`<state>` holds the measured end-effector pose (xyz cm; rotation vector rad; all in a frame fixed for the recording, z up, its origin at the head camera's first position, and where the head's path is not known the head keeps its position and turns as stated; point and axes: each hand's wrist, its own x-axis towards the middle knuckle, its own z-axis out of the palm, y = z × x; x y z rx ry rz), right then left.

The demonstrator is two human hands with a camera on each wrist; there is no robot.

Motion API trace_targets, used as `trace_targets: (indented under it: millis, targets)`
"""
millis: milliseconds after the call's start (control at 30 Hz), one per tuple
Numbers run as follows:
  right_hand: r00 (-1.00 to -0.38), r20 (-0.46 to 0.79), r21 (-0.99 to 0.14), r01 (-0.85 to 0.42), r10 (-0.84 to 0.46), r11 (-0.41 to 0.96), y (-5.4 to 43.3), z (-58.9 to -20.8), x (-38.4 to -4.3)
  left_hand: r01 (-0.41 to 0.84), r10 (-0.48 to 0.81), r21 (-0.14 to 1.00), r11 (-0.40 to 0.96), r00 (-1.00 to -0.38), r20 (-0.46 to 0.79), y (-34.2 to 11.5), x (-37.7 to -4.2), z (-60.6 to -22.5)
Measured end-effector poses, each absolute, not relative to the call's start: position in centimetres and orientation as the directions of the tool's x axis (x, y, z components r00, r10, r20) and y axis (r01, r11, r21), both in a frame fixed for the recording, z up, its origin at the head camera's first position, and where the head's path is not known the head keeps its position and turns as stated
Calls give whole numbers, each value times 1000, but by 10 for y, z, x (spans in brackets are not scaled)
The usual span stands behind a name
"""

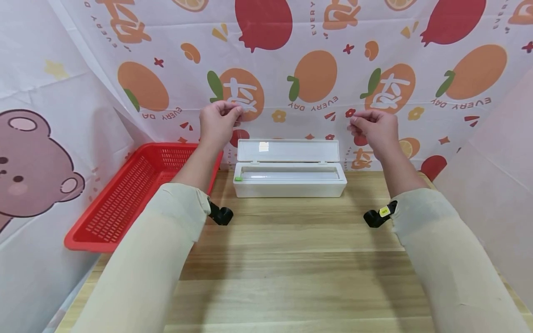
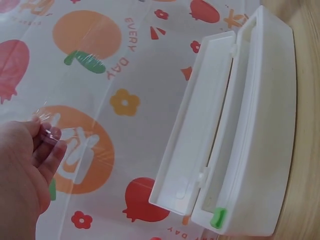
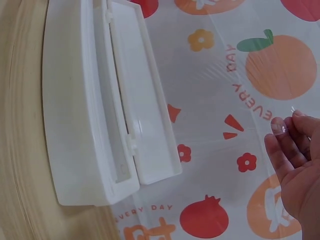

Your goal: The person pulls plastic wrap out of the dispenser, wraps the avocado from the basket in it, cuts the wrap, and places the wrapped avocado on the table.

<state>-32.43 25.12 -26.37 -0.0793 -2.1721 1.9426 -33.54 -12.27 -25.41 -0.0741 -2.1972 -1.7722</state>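
Note:
Both hands are raised above the back of the table, one on each side. My left hand (image 1: 220,121) pinches a piece of clear cling film (image 2: 71,133) between thumb and fingers. Opposite it, my right hand (image 1: 376,131) pinches clear film too, its shiny edge showing at the fingertips in the right wrist view. The film's full outline is too transparent to follow. Below and between the hands stands a white cling film dispenser box (image 1: 291,190), its lid (image 1: 291,151) tilted back. A green slide cutter (image 1: 238,179) sits at the left end of its slot.
A red plastic basket (image 1: 89,245) with mesh sides stands at the left, partly behind the left arm. Behind the box hangs a fruit-print curtain (image 1: 275,92). The wooden table (image 1: 300,268) extends in front of the box. Black wrist cameras (image 1: 220,215) are strapped to both sleeves.

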Motion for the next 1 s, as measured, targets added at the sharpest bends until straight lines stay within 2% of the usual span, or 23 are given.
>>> trace_targets:
  millis: [867, 1000]
  targets:
    - [-966, 175, -984, -175, 192, 17, 246, -231, -319, 257, -172, 952, 165, -943, 284, -117, -337, -223]
    - [-964, 181, -983, -177, 194, 39, 247, -227, -321, 255, -167, 955, 154, -946, 279, -117, -336, -218]
